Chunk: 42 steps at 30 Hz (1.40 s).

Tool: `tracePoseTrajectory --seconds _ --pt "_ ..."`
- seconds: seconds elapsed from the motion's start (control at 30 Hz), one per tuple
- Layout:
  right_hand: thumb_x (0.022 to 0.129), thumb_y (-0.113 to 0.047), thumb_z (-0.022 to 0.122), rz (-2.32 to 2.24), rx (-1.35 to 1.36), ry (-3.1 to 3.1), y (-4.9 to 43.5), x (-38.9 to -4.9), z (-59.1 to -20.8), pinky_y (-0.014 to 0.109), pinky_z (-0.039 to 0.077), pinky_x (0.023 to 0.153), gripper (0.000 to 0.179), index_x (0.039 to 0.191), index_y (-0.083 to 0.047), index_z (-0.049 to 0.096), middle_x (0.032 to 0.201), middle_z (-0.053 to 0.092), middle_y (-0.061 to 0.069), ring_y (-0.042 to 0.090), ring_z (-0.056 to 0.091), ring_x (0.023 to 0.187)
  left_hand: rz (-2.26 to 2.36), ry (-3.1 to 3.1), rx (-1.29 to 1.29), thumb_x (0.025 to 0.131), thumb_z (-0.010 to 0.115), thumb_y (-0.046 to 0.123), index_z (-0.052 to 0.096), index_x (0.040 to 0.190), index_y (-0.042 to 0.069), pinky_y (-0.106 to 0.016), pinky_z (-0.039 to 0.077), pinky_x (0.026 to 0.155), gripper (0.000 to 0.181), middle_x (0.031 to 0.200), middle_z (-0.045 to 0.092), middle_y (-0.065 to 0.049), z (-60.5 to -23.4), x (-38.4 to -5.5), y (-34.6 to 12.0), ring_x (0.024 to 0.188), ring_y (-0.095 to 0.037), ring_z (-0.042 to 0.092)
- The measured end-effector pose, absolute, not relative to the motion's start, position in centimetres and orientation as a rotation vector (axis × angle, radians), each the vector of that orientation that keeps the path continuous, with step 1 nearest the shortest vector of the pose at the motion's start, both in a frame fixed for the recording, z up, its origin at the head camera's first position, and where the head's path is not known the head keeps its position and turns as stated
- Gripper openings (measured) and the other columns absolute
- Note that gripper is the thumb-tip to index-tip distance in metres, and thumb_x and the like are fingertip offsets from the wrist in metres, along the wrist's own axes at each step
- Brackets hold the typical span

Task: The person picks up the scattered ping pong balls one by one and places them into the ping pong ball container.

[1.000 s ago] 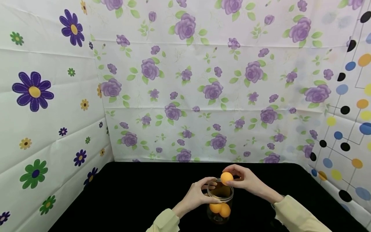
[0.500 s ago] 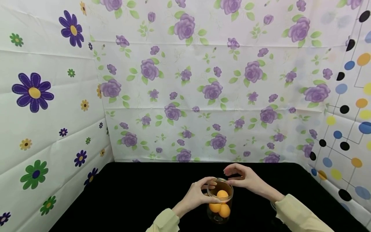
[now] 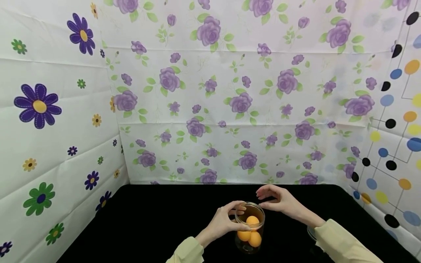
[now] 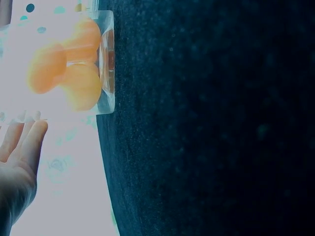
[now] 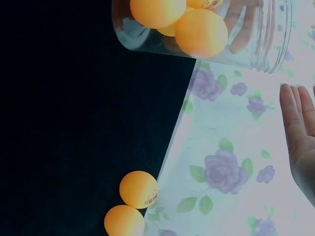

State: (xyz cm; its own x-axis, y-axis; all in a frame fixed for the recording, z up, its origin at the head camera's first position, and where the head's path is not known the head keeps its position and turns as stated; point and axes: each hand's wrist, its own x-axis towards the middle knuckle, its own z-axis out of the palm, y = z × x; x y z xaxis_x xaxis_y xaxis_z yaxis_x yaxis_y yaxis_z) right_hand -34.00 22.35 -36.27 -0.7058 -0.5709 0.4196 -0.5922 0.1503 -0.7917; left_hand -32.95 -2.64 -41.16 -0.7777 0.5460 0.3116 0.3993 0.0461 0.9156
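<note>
A clear wide-mouthed jar (image 3: 250, 247) stands upright on the black table, several orange table tennis balls (image 3: 254, 239) inside it. My left hand (image 3: 222, 221) grips the jar near its rim, thumb on the near side and fingers on the far side. Beside the upper right of the mouth, my right hand (image 3: 279, 201) is held in the air with loosely bent fingers and nothing in them. The right wrist view has the jar (image 5: 243, 54) lying sideways in the picture, with the right hand (image 5: 302, 128) apart from its threaded mouth.
Two more orange balls (image 5: 138, 189) lie close together on the black cloth in the right wrist view; the head view does not show them. A round clear-edged object (image 3: 310, 233) is partly hidden by the right sleeve. Patterned cloth walls (image 3: 204, 153) enclose the table (image 3: 158, 215).
The right hand has let go of an orange table tennis ball, which dropped into the jar onto the others. That hand then drew slightly to the right. The left hand kept its grip.
</note>
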Motion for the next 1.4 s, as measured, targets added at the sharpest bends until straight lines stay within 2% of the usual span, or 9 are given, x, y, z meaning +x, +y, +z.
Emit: tracePoseTrajectory --seconds 0.13,0.33,0.43,0.57,0.77,1.0,1.23,1.4 --pt "0.086 -0.001 0.06 1.656 1.198 -2.37 22.6 -34.1 -36.5 0.037 0.047 0.078 0.035 0.119 0.006 0.049 0.11 0.052 0.022 0.025 0.054 0.098 1.833 2.179 0.984 0.076 0.075 0.015 0.049 0.129 0.006 -0.029 0.047 0.076 0.059 0.116 0.055 -0.014 -40.2 -32.2 -2.9 0.103 -0.033 0.052" --pt "0.086 -0.01 0.063 1.654 1.118 -2.415 22.9 -34.2 -36.5 0.037 0.047 0.078 0.036 0.119 0.001 0.051 0.111 0.053 0.019 0.025 0.054 0.098 1.838 2.165 0.969 0.077 0.074 0.015 0.049 0.129 0.006 -0.03 0.047 0.077 0.058 0.116 0.054 -0.014 -40.0 -32.0 -2.9 0.103 -0.033 0.052" --pt "0.086 -0.014 0.063 1.638 1.072 -2.458 23.3 -34.2 -36.6 0.038 0.049 0.07 0.037 0.119 -0.003 0.051 0.111 0.053 0.017 0.029 0.054 0.098 1.842 2.158 0.973 0.077 0.074 0.015 0.049 0.128 0.007 -0.03 0.047 0.077 0.057 0.117 0.054 -0.015 -40.0 -31.9 -2.9 0.103 -0.032 0.052" --pt "0.087 -0.012 0.063 1.608 1.025 -2.464 24.2 -34.5 -36.9 0.037 0.05 0.064 0.036 0.119 0.0 0.051 0.11 0.054 0.018 0.031 0.054 0.096 1.838 2.174 0.993 0.077 0.074 0.015 0.05 0.127 0.006 -0.029 0.047 0.076 0.057 0.116 0.054 -0.015 -40.0 -32.0 -2.9 0.102 -0.033 0.053" --pt "0.085 -0.011 0.064 1.588 0.973 -2.438 25.5 -35.1 -37.6 0.034 0.047 0.078 0.039 0.117 0.006 0.051 0.109 0.055 0.019 0.027 0.055 0.096 1.835 2.19 1.004 0.076 0.075 0.014 0.05 0.128 0.008 -0.029 0.048 0.075 0.057 0.116 0.055 -0.014 -41.3 -33.0 -2.6 0.101 -0.032 0.053" --pt "0.087 -0.01 0.062 1.58 0.95 -2.423 26.8 -35.5 -37.9 0.031 0.047 0.078 0.038 0.119 0.006 0.05 0.11 0.053 0.021 0.03 0.054 0.098 1.831 2.204 0.997 0.076 0.075 0.02 0.051 0.127 0.019 -0.029 0.047 0.076 0.057 0.116 0.056 -0.006 -42.8 -34.3 -2.4 0.103 -0.028 0.053" --pt "0.086 -0.012 0.064 1.548 0.879 -2.438 27.7 -35.9 -38.3 0.029 0.046 0.078 0.038 0.117 0.005 0.051 0.109 0.054 0.019 0.021 0.056 0.095 1.84 2.184 1.008 0.075 0.076 0.022 0.052 0.127 0.019 -0.029 0.047 0.076 0.057 0.116 0.056 -0.006 -42.9 -34.3 -2.5 0.104 -0.029 0.053" --pt "0.085 -0.012 0.064 1.538 0.837 -2.431 28.4 -36.1 -38.5 0.029 0.047 0.077 0.037 0.116 0.004 0.052 0.108 0.055 0.019 0.029 0.055 0.095 1.845 2.184 1.004 0.075 0.076 0.022 0.052 0.127 0.019 -0.029 0.047 0.077 0.057 0.116 0.055 -0.008 -42.9 -34.3 -2.5 0.103 -0.029 0.053"
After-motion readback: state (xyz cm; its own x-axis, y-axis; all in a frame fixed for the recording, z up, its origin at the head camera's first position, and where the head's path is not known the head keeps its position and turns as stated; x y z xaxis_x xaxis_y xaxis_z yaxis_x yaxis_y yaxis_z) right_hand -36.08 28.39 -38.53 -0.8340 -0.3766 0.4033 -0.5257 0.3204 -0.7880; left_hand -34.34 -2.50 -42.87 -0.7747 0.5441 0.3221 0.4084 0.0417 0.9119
